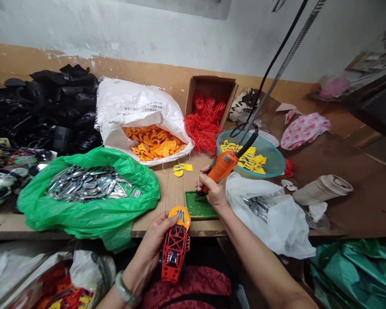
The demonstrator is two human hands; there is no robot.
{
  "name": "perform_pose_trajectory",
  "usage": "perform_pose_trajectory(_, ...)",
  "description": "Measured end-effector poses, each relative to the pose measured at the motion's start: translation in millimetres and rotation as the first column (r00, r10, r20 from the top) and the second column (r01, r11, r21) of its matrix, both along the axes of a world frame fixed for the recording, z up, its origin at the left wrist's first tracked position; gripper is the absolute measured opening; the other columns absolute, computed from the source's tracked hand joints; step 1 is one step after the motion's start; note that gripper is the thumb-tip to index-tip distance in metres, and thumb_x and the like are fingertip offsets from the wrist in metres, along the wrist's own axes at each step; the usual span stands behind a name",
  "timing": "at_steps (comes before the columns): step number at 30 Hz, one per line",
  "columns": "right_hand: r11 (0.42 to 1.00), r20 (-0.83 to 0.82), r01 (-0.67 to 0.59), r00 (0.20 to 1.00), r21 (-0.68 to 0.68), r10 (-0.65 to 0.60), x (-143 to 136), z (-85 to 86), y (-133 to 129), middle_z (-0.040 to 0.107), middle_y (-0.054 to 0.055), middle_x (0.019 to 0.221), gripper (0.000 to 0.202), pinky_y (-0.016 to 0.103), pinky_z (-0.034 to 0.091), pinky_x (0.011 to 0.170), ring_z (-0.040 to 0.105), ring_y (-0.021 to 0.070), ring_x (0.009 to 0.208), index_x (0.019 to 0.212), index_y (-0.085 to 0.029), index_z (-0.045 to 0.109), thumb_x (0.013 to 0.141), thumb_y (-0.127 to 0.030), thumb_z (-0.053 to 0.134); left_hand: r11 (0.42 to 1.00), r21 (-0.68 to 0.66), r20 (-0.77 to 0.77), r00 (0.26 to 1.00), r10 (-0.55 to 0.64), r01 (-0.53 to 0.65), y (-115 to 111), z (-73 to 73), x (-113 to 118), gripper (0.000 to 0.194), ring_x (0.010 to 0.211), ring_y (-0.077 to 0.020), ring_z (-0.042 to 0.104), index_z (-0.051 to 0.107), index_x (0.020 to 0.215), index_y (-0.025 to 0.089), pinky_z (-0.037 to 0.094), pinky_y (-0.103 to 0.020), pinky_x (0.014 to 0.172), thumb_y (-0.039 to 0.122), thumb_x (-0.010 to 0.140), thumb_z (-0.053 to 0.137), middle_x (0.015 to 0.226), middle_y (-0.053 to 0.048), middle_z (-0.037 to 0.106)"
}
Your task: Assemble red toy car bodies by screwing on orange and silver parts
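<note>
My left hand [159, 234] is closed round a toy car body [174, 251] with an orange front, a red lattice frame and black parts inside, held just in front of the table edge. An orange electric screwdriver [221, 169] is gripped in my right hand [215, 189], its dark tip pointing down and left over a green perforated tray [199, 205]. A black cable and a coiled spring run up from the tool's top end. What lies in the tray is too small to make out.
Around me are a green bag of shiny silver parts [90, 182], a white sack of orange pieces [141, 101], a box of red frames [209, 113], a teal basin of yellow pieces [273, 161], a white plastic bag [276, 223] and a lidded cup [321, 189]. Black parts [61, 107] pile at left.
</note>
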State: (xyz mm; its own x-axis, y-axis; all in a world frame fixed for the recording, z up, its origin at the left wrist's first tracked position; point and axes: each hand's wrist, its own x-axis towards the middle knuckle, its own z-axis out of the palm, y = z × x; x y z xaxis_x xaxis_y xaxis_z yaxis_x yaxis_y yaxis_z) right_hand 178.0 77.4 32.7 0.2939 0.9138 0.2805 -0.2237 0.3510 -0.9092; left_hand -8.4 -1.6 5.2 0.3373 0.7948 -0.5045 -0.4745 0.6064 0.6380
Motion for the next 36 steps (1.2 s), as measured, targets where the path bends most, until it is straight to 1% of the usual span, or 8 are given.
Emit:
perform_pose_trajectory(8,1.0,0.011,-0.01,1.0,-0.005,0.01,0,-6.0,2,0.055,-0.01,0.048,0.026,0.024,0.046,0.04,0.052,0.0116,0.036,0.093,-0.022,0.057,0.075,-0.034,0.072,1.0,0.014,0.004,1.0,-0.019,0.019,1,-2.9,-2,0.033,0.054,-0.0148,0.068,0.067,0.097,0.013,0.059,-0.025,0.054,0.027,0.073,0.084,0.075,-0.007,0.077)
perform_pose_trajectory(15,0.999,0.012,-0.036,0.999,-0.01,0.036,-1,-7.1,1,0.055,-0.01,0.048,0.024,0.024,0.046,0.04,0.052,0.012,0.037,0.09,-0.023,0.056,0.076,-0.032,0.071,0.999,0.025,-0.002,1.0,-0.027,0.027,1,-2.9,-2,0.036,0.054,-0.0153,0.068,0.066,0.098,0.012,0.059,-0.026,0.054,0.029,0.072,0.085,0.075,-0.007,0.077)
perform_pose_trajectory(20,0.999,0.014,-0.029,0.999,-0.012,0.029,-2,-4.9,2,0.056,-0.009,0.049,0.025,0.024,0.045,0.041,0.053,0.0121,0.038,0.091,-0.022,0.056,0.075,-0.033,0.072,0.999,0.016,-0.009,1.0,-0.028,0.028,2,-2.8,-2,0.038,0.053,-0.0165,0.068,0.066,0.097,0.013,0.059,-0.027,0.053,0.029,0.07,0.087,0.073,-0.007,0.076)
perform_pose_trajectory(26,1.0,-0.011,-0.008,1.0,-0.007,0.008,-2,1.6,1,0.054,-0.009,0.05,0.028,0.025,0.046,0.04,0.051,0.0119,0.037,0.094,-0.022,0.056,0.075,-0.034,0.072,1.0,0.015,-0.007,1.0,-0.022,0.022,2,-4.4,-2,0.038,0.054,-0.0165,0.069,0.067,0.097,0.013,0.059,-0.027,0.053,0.029,0.069,0.087,0.074,-0.007,0.076)
perform_pose_trajectory(31,0.999,-0.02,-0.05,0.999,-0.016,0.05,-5,4.3,-7,0.051,-0.01,0.049,0.027,0.027,0.046,0.043,0.05,0.0122,0.038,0.095,-0.022,0.057,0.076,-0.035,0.071,0.999,0.024,-0.019,0.999,-0.03,0.03,2,-3.7,-2,0.04,0.055,-0.0159,0.069,0.067,0.099,0.012,0.058,-0.025,0.053,0.031,0.07,0.087,0.075,-0.007,0.077)
perform_pose_trajectory(36,0.996,-0.019,-0.091,0.996,-0.023,0.091,-11,-0.4,-11,0.052,-0.01,0.048,0.026,0.026,0.044,0.044,0.051,0.0123,0.038,0.094,-0.022,0.057,0.076,-0.035,0.071,0.999,0.037,-0.015,0.999,-0.028,0.029,2,-4.5,-2,0.04,0.058,-0.015,0.069,0.068,0.101,0.011,0.057,-0.024,0.056,0.03,0.072,0.086,0.077,-0.007,0.077)
